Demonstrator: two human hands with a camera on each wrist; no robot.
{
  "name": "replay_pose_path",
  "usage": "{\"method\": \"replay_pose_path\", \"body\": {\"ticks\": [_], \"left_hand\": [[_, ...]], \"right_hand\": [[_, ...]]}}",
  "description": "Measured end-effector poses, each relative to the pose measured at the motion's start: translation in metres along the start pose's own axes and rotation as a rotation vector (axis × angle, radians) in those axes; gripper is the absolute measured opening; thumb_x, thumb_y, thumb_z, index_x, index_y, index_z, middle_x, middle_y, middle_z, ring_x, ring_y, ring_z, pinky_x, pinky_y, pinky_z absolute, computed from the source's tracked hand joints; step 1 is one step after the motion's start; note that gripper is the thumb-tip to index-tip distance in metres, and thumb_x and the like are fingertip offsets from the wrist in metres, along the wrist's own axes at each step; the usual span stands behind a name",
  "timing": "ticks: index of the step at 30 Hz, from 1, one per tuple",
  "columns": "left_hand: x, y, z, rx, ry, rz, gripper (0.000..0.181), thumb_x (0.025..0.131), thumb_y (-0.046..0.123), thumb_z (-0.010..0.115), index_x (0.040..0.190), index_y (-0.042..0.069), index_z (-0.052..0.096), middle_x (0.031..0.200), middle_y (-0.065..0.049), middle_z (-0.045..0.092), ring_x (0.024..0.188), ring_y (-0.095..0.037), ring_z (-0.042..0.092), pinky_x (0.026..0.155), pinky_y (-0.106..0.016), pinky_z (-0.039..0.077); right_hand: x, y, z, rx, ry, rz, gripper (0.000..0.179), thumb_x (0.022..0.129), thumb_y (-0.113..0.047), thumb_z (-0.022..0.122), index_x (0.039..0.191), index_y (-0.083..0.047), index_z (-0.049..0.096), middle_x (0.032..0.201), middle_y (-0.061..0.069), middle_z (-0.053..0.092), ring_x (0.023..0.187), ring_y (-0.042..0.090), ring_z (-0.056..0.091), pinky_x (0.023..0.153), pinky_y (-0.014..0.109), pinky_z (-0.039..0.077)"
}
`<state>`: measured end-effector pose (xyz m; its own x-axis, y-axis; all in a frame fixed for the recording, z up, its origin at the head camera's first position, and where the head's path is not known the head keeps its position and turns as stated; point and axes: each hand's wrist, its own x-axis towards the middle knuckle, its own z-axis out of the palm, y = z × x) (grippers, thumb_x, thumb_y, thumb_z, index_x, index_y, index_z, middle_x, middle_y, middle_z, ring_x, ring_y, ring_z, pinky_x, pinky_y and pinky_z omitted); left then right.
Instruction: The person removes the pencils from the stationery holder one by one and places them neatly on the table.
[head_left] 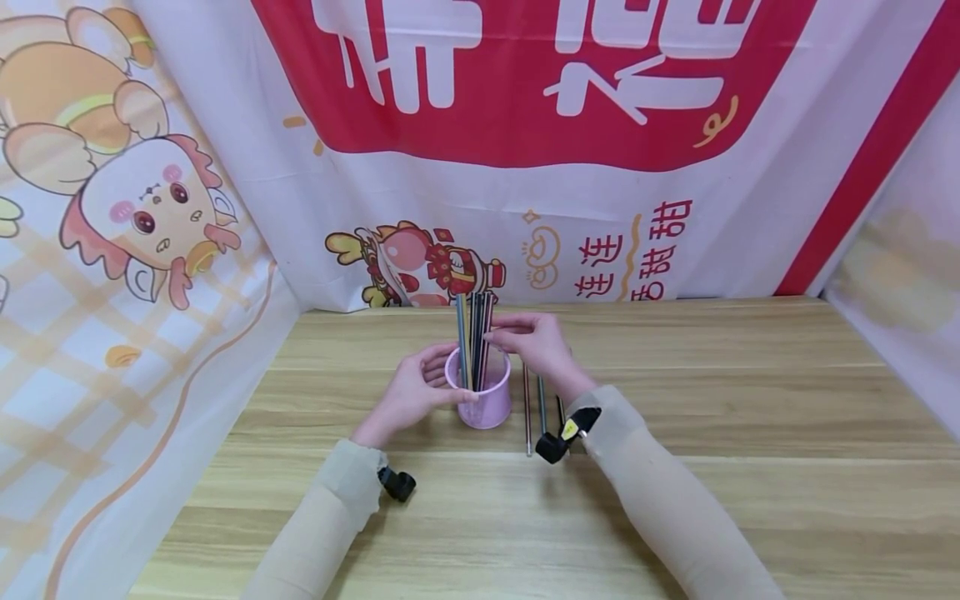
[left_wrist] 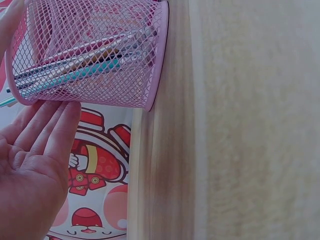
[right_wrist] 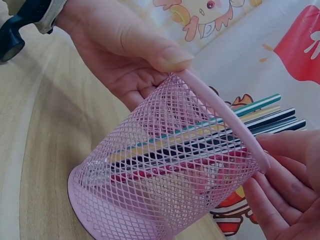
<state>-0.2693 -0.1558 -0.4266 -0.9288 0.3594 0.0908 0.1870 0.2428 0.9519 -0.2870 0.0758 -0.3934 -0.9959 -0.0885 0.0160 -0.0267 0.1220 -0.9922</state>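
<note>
A pink mesh pen holder (head_left: 486, 410) stands on the table with several slim pencils (head_left: 474, 342) leaning in it, teal, yellowish, black and dark red. My left hand (head_left: 416, 385) holds the holder from the left, its thumb over the near rim and its fingers against the far side. In the left wrist view the fingers (left_wrist: 55, 127) touch the mesh. At the holder's right side, my right hand (head_left: 536, 343) pinches the upper part of a dark red pencil (right_wrist: 200, 162) among the others; its fingertips are partly hidden. The right wrist view shows this hand close to the rim.
Beside the holder, to its right, lie a reddish pencil (head_left: 527, 417), a teal pencil (head_left: 542, 404) and a dark one (head_left: 560, 410), partly under my right wrist. A printed cloth (head_left: 525, 192) hangs along the table's back edge, and another (head_left: 150, 375) on the left.
</note>
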Motion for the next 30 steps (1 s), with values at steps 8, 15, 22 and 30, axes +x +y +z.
{"method": "replay_pose_path", "body": {"ticks": [8, 15, 22, 30], "left_hand": [[0.0002, 0.0001, -0.0002, 0.003, -0.003, 0.005, 0.083, 0.071, 0.015, 0.095, 0.143, 0.007, 0.054, 0.137, -0.01, 0.061, 0.122, -0.025, 0.061, 0.103, -0.031, 0.051], [-0.0003, 0.0004, 0.0001, 0.003, 0.002, -0.006, 0.082, 0.071, 0.015, 0.095, 0.142, 0.008, 0.055, 0.136, -0.009, 0.062, 0.121, -0.024, 0.061, 0.103, -0.03, 0.051], [-0.0002, 0.0005, 0.0002, -0.007, -0.007, 0.006, 0.084, 0.072, 0.013, 0.094, 0.144, 0.005, 0.053, 0.137, -0.013, 0.061, 0.123, -0.028, 0.061, 0.104, -0.033, 0.051], [0.0001, 0.001, -0.0003, -0.003, -0.015, 0.013, 0.084, 0.073, 0.011, 0.093, 0.145, 0.003, 0.051, 0.14, -0.016, 0.059, 0.124, -0.029, 0.06, 0.104, -0.034, 0.05]], "right_hand": [[-0.0011, 0.0031, 0.0005, 0.011, -0.007, -0.013, 0.032, 0.088, -0.017, 0.082, 0.117, -0.008, 0.074, 0.109, 0.006, 0.075, 0.1, 0.02, 0.071, 0.09, 0.033, 0.059], [-0.0008, 0.0034, 0.0009, 0.01, 0.0, -0.007, 0.031, 0.088, -0.019, 0.082, 0.116, -0.009, 0.074, 0.106, 0.005, 0.076, 0.097, 0.02, 0.072, 0.089, 0.034, 0.059], [-0.0003, 0.0043, 0.0007, 0.039, 0.018, -0.008, 0.031, 0.088, -0.018, 0.082, 0.116, -0.008, 0.074, 0.105, 0.006, 0.075, 0.097, 0.021, 0.072, 0.088, 0.033, 0.059], [0.0003, 0.0072, -0.0006, 0.104, 0.034, -0.044, 0.028, 0.089, -0.01, 0.08, 0.116, -0.003, 0.073, 0.105, 0.01, 0.075, 0.093, 0.023, 0.073, 0.084, 0.031, 0.061]]}}
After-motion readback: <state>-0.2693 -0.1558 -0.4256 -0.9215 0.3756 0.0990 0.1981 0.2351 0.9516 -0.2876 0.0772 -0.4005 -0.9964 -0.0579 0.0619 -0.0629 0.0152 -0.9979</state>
